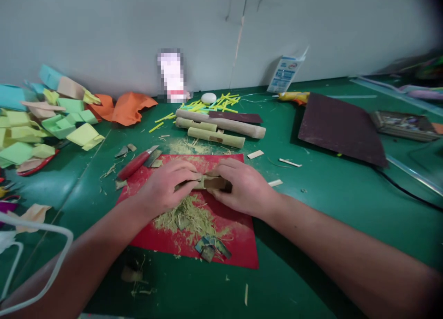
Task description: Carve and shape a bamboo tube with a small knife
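Observation:
Both my hands rest on a red mat [235,245] and hold one short bamboo piece [212,182] between them. My left hand [166,186] is closed around its left end. Gripping its right end, with fingers curled, is my right hand [244,186]. A heap of pale green bamboo shavings [187,217] lies on the mat just below the hands. A few dark peeled strips [211,249] sit near the mat's front edge. A red-handled knife [137,163] lies at the mat's top left corner, untouched.
Three bamboo sticks [218,127] lie behind the mat, with yellow strips [211,104] further back. Coloured paper scraps [51,121] are piled at the left. A dark sandpaper sheet [341,127] lies at the right, and a black cable [404,190] runs beside it. A wall stands behind the green table [328,203].

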The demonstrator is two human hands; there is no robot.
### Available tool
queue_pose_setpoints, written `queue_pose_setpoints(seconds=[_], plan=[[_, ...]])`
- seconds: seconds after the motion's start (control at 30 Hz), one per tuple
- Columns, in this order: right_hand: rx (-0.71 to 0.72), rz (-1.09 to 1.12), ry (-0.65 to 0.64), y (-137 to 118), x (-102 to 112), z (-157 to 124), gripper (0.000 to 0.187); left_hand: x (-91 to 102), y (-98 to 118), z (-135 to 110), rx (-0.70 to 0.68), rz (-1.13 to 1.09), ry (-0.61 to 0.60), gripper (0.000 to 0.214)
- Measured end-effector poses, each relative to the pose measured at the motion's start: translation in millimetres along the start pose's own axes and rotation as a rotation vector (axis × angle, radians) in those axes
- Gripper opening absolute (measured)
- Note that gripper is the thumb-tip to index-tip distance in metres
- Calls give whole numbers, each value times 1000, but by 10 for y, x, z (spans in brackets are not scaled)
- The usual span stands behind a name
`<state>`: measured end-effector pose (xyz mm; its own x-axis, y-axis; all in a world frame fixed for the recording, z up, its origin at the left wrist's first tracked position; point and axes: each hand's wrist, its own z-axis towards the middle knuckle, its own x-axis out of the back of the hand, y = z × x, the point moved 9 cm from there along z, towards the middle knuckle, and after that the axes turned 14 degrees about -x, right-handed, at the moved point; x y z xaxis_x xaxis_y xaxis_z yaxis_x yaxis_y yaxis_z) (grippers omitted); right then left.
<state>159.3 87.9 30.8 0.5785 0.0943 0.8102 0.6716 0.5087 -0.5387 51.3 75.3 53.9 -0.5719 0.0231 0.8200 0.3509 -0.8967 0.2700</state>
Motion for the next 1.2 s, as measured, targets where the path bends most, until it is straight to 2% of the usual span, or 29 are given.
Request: queue_pose_setpoints(seconds=[0.1,0.33,0.53,1.0,1.2], plan=[[-1,3,-2,-3,4,-3,14,56,27,-30,-14,19,41,12],[12,13,8,-13,6,6,17,25,57,21,-46,20,97,10],[-40,14,-21,38,-15,11,15,28,116,24,-63,61,41,12],[-21,6,27,15,20,43,13,17,142,18,-85,74,53,13],[-25,12,-6,16,-2,44,11,20,129,-12,-64,113,44,13]])
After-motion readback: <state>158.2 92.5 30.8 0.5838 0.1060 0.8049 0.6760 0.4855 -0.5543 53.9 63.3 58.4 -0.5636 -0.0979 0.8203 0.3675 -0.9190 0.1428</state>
